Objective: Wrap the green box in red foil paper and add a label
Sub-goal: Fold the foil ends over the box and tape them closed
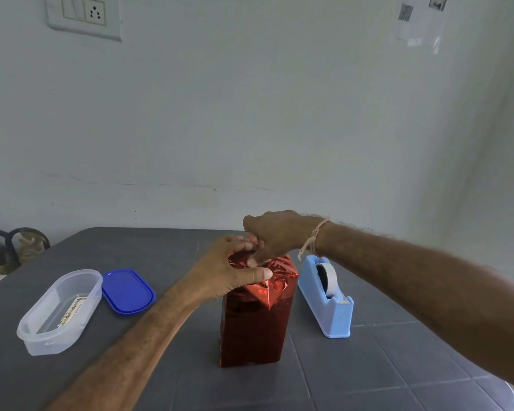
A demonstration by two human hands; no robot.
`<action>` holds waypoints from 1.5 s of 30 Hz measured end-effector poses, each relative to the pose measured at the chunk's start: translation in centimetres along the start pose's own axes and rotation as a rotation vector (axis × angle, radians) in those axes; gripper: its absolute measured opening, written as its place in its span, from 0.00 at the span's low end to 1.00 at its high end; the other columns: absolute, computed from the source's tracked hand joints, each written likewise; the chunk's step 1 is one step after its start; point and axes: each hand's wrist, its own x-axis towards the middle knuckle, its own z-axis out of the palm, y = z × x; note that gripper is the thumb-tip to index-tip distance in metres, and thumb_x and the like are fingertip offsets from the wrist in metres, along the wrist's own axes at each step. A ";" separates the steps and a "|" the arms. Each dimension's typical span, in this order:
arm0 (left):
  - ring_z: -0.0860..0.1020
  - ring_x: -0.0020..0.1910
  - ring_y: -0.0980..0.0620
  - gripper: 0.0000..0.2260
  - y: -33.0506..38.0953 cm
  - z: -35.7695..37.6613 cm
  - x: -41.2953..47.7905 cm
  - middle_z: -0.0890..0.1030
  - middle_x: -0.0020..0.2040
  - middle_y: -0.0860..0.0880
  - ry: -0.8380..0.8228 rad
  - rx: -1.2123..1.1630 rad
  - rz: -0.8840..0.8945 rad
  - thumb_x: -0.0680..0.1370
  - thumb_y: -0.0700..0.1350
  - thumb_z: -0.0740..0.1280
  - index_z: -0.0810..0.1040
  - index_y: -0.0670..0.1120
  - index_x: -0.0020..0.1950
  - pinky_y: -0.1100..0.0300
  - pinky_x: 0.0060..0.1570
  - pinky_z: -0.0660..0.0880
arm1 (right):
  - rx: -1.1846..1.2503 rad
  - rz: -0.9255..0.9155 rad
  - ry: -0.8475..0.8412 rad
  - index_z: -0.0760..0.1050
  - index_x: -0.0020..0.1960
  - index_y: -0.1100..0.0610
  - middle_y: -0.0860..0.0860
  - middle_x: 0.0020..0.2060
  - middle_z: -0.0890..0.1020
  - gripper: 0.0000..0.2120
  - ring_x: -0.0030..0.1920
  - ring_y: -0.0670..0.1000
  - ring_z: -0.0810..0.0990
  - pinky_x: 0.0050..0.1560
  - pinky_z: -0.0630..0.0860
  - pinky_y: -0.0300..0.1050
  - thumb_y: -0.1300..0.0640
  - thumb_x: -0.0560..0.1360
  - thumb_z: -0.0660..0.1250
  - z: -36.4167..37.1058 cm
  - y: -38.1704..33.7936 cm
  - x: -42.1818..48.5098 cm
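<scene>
Head view: box (254, 327) in foil (279, 277), upright on table (368, 366), beside dispenser (327, 295).
Left hand (235, 271): grips box top, thumb across flap.
Right hand (276, 235): pinches foil fold at top.
Advice: press flaps flat and taut; tape before letting go.

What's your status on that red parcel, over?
Left hand grips foil-wrapped box top, thumb pressing fold. Right hand pinches the top fold. Tape dispenser beside box, nothing in the way.

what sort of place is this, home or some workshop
Likely a plain room in a home or small office: a grey table against a painted wall, a socket plate on it, and sheets taped up at right.
</scene>
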 end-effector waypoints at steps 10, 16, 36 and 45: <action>0.67 0.60 0.72 0.24 -0.3 0.1 0.1 0.69 0.62 0.66 0.001 0.007 0.013 0.69 0.57 0.79 0.78 0.58 0.64 0.65 0.64 0.61 | 0.102 0.054 -0.004 0.71 0.63 0.57 0.46 0.41 0.71 0.25 0.48 0.53 0.73 0.50 0.71 0.51 0.44 0.75 0.74 0.6 1.7 0.6; 0.68 0.66 0.60 0.20 0.2 -0.1 -0.2 0.69 0.67 0.60 -0.012 -0.031 -0.001 0.70 0.55 0.79 0.75 0.66 0.57 0.61 0.64 0.63 | 0.388 0.101 -0.035 0.68 0.60 0.51 0.45 0.46 0.76 0.28 0.48 0.49 0.76 0.49 0.74 0.46 0.41 0.70 0.78 1.9 3.1 0.9; 0.71 0.62 0.61 0.19 0.4 0.0 -0.4 0.69 0.64 0.62 -0.017 -0.051 0.002 0.67 0.58 0.78 0.73 0.68 0.52 0.68 0.54 0.68 | 0.469 0.049 0.109 0.72 0.57 0.54 0.47 0.42 0.77 0.25 0.45 0.49 0.76 0.40 0.71 0.42 0.37 0.73 0.74 3.2 2.7 0.1; 0.73 0.64 0.59 0.20 0.3 0.0 -0.3 0.70 0.67 0.60 -0.030 -0.079 -0.010 0.66 0.60 0.77 0.77 0.65 0.55 0.63 0.57 0.70 | 0.495 0.133 0.218 0.74 0.57 0.54 0.47 0.42 0.78 0.26 0.46 0.49 0.77 0.39 0.69 0.42 0.34 0.72 0.73 4.2 2.1 -0.3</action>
